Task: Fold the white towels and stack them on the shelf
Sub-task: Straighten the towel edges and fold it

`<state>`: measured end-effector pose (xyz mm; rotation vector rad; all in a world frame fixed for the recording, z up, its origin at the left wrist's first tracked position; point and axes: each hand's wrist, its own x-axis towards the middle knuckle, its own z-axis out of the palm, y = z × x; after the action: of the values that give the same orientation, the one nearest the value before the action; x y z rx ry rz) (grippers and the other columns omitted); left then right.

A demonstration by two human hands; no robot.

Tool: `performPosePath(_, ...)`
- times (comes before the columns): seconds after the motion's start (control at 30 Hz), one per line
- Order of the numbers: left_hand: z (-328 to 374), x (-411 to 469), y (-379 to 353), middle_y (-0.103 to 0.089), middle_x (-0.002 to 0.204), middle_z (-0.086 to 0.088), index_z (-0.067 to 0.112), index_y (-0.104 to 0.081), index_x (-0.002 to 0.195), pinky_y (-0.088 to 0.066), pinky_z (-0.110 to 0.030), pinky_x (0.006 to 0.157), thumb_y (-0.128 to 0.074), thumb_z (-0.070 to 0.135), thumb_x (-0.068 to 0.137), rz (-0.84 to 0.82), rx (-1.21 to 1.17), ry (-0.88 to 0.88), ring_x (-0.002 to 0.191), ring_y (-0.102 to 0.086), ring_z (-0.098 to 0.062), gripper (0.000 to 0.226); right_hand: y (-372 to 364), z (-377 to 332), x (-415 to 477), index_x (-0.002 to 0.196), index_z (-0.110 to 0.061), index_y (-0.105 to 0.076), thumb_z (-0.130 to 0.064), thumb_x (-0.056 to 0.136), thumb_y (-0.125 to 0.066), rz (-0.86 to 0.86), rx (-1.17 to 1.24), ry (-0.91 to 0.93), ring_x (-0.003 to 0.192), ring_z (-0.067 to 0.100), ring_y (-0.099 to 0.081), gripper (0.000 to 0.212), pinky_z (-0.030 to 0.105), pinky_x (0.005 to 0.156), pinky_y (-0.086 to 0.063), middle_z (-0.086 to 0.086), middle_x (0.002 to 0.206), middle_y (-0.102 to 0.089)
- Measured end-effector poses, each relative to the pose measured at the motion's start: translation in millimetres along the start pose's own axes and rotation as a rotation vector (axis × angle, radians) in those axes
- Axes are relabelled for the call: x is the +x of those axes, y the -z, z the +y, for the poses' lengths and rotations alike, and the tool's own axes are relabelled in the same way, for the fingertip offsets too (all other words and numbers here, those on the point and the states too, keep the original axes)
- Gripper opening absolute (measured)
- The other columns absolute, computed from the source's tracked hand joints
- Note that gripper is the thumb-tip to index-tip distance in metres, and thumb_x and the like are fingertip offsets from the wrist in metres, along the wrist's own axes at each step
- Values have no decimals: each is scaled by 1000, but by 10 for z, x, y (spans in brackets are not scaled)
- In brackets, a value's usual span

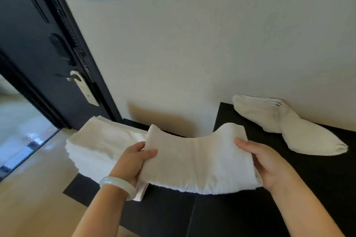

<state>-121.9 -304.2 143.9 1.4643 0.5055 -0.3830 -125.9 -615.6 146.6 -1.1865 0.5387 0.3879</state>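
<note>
I hold a folded white towel [198, 161] above the black shelf [289, 208], sagging slightly in the middle. My left hand [134, 161] pinches its left end, thumb on top; a pale bangle circles that wrist. My right hand [265, 163] grips its right end. A stack of folded white towels [102, 146] lies on the shelf's left part, just behind my left hand. A bundle of several unfolded white towels [285, 123] lies at the back right against the wall.
A cream wall [192, 54] rises right behind the shelf. A dark door [38, 44] with a handle and lock plate stands at the left, with a wall panel above. Light wooden floor [28, 188] lies to the left of the shelf.
</note>
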Motion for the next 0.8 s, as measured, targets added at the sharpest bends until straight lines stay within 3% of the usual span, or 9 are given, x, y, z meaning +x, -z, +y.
performPosePath(0.2, 150, 641, 1507, -76, 96, -7, 17, -68, 109, -57, -53, 86, -67, 16, 91, 59, 97, 28, 88, -73, -33, 19, -1503, 511, 647, 116, -17, -64, -15, 74, -80, 19, 32, -44, 84, 35, -74, 45, 51, 65, -60, 13, 94, -76)
performPosePath(0.3, 301, 1074, 2277, -74, 102, -8, 19, -66, 114, -55, -52, 91, -68, 19, 90, 95, 218, 39, 93, -71, -33, 24, -2200, 833, 1000, 127, -15, -60, -13, 75, -78, 75, 59, -80, 96, 38, -72, 56, 54, 75, -59, 15, 105, -75)
performPosePath(0.43, 561, 1675, 3000, -71, 109, -10, 17, -65, 117, -54, -47, 94, -66, 19, 91, 38, 471, 41, 95, -69, -31, 26, -2861, 1161, 1377, 136, -7, -54, -5, 75, -72, 133, 118, -124, 103, 37, -68, 63, 45, 68, -57, 19, 118, -69)
performPosePath(0.53, 790, 2131, 3324, -75, 95, -5, 20, -71, 105, -57, -43, 87, -67, 19, 90, -26, 569, 24, 86, -72, -28, 15, -3084, 1271, 1649, 134, -7, -53, 4, 77, -73, 279, 163, -13, 98, 33, -69, 62, 42, 66, -56, 16, 116, -67)
performPosePath(0.63, 868, 2599, 3538, -76, 91, -1, 22, -73, 97, -56, -38, 83, -69, 24, 89, -83, 595, -15, 88, -72, -26, 9, -3111, 1375, 1882, 128, -14, -55, 3, 78, -76, 439, 47, 105, 103, 30, -67, 57, 49, 80, -57, 10, 120, -64)
performPosePath(0.7, 721, 2899, 3610, -73, 93, -1, 19, -69, 99, -51, -34, 81, -66, 29, 92, -69, 697, 6, 90, -68, -24, 12, -3087, 1508, 2011, 136, -13, -49, 2, 79, -75, 530, -92, 70, 110, 33, -62, 64, 56, 94, -52, 11, 124, -60)
performPosePath(0.8, 396, 3210, 3621, -61, 95, -3, 12, -62, 106, -42, -33, 81, -50, 33, 99, -35, 946, 83, 88, -56, -24, 26, -3065, 1727, 2182, 135, -9, -51, 0, 82, -72, 572, -256, -49, 107, 36, -62, 59, 58, 96, -51, 16, 122, -60)
